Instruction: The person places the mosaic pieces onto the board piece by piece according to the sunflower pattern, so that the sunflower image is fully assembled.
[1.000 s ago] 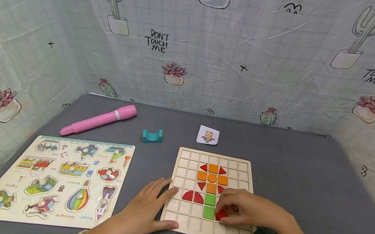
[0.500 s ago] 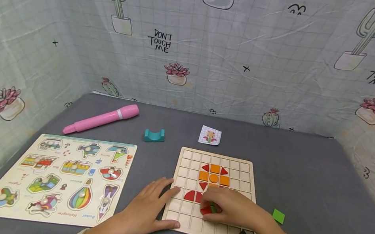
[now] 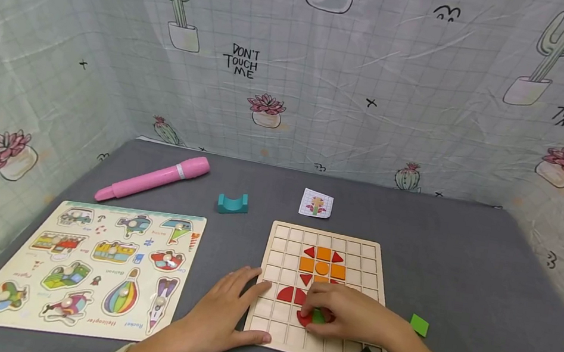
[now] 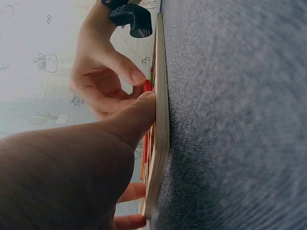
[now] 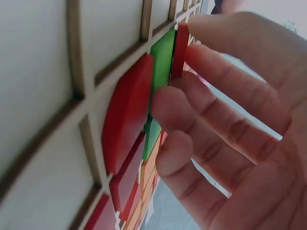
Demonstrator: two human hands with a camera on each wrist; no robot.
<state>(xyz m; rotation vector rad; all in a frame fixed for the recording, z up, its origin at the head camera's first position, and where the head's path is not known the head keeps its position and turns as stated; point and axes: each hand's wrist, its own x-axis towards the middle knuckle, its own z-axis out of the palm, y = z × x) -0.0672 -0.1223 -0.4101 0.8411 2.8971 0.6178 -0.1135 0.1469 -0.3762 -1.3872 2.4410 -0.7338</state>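
Observation:
A light wooden grid board (image 3: 280, 341) holds orange, red and green flat pieces in a flower-like pattern. My right hand (image 3: 346, 314) is over its lower middle and pinches a red curved-edged piece (image 3: 303, 318) between thumb and fingers. That piece stands tilted just left of a green square (image 3: 318, 316); in the right wrist view, more red pieces (image 5: 129, 115) lie in cells on the green square's near side. My left hand (image 3: 219, 311) rests at the board's left edge, fingers spread, with its thumb on the lower-left corner. My right hand covers some pieces in the head view.
A loose green square (image 3: 419, 325) lies on the grey table right of the board. Behind the board is a small pattern card (image 3: 316, 203). Leftward are a teal block (image 3: 232, 204), a pink pen-like stick (image 3: 154, 178) and a vehicle peg puzzle (image 3: 77, 324).
My right hand has moved left over the board, bringing a red piece to the left of the lower green square. The loose green square came into view. My left hand stays at the board's edge.

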